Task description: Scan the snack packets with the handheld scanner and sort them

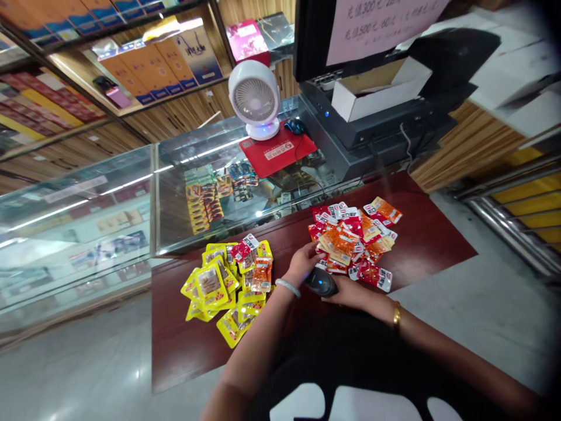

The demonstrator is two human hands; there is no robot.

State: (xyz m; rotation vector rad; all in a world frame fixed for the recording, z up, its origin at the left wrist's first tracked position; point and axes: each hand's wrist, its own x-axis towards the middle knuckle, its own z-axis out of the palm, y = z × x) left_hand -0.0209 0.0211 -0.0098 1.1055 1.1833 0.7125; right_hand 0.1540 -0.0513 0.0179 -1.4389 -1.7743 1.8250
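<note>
My right hand (pixel 349 292), below a gold bracelet, is closed around a dark handheld barcode scanner (pixel 322 282) with a small blue light. My left hand (pixel 303 264), with a pale bangle at its wrist, reaches out beside the scanner. Its fingers are stretched toward the near left edge of a pile of red, white and orange snack packets (pixel 339 241); whether they touch one is unclear. Left of my forearm lies a loose heap of yellow snack packets (pixel 211 285). One red packet (pixel 244 248) and one orange packet (pixel 262 273) rest on that heap.
The dark red tabletop (pixel 184 356) adjoins a glass display counter (pixel 175 204). On the counter are a white fan (pixel 255 96), a red mouse mat (pixel 278 151), a mouse (pixel 295 126) and a black monitor (pixel 313 41). An open white box (pixel 379 96) sits on dark equipment.
</note>
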